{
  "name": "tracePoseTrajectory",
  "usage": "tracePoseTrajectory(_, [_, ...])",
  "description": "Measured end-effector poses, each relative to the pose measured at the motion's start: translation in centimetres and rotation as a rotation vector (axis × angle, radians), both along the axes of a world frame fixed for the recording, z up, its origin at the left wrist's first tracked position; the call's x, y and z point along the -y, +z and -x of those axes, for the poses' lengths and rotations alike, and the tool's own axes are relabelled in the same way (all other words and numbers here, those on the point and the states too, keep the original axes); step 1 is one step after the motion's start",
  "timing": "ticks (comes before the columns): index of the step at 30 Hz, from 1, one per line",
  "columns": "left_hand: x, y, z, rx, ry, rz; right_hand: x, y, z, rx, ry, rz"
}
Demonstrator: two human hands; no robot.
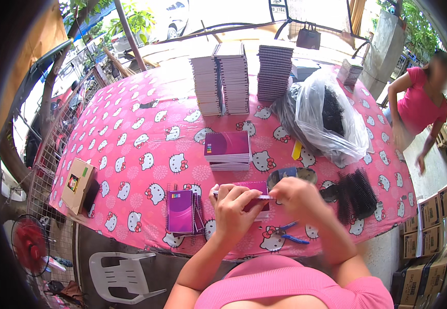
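My left hand (235, 208) grips a purple-covered notebook (265, 196) near the table's front edge, fingers on top and thumb below. At the notebook's right end is my right hand (299, 198), its fingers curled together and smeared by motion; whatever lies between them is hidden. Below the hands are pliers (294, 239) with blue handles. A few spiral-bound purple notebooks (181, 212) lie to the left. Just beyond my hands sits a pile of purple-covered notebooks (227, 144). Loose black spiral coils (358, 194) lie to the right, and a blue bowl (306, 174) is partly covered by my right hand.
Tall notebook stacks (234, 77) stand at the back, beside a clear plastic bag (319, 121) of black coils. A yellow-handled tool (296, 150) lies near the bag. At left are a cardboard box (78, 185) and white chair (123, 278). Another person (422, 98) stands at right.
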State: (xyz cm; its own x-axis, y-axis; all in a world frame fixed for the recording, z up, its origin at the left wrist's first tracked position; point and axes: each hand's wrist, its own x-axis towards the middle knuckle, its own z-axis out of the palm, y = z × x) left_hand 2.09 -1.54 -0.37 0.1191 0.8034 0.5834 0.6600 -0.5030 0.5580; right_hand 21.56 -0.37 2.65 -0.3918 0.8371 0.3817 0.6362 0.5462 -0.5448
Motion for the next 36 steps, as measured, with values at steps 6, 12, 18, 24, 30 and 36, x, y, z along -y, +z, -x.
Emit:
tracePoseTrajectory(6, [-0.2, 0.7, -0.5, 0.038, -0.029, 0.014, -5.8, -11.4, -12.3, 0.403, -0.062, -0.036])
tracePoseTrajectory(12, [-0.6, 0.5, -0.3, 0.013, -0.060, -0.029, -6.7, -10.1, -9.1, 0.150, -0.485, 0.248])
tracePoseTrajectory(18, [-0.7, 0.9, -0.8, 0.053, -0.048, 0.058, -5.0, -1.1, -6.7, -0.473, 0.260, 0.514])
tracePoseTrajectory(24, [-1.0, 1.8, -0.9, 0.083, -0.047, 0.129, -6.0, -1.2, -6.1, -0.428, 0.173, 0.443])
tracePoseTrajectory(30, [-0.8, 0.2, 1.4, 0.265, -0.010, 0.094, -6.3, 0.6, -3.6, -0.597, 0.254, 0.618])
tracePoseTrajectory(36, [0.4, -1.7, 2.4, 0.908, -0.055, 0.359, -8.4, -0.9, -2.2, -0.319, 0.243, 0.377])
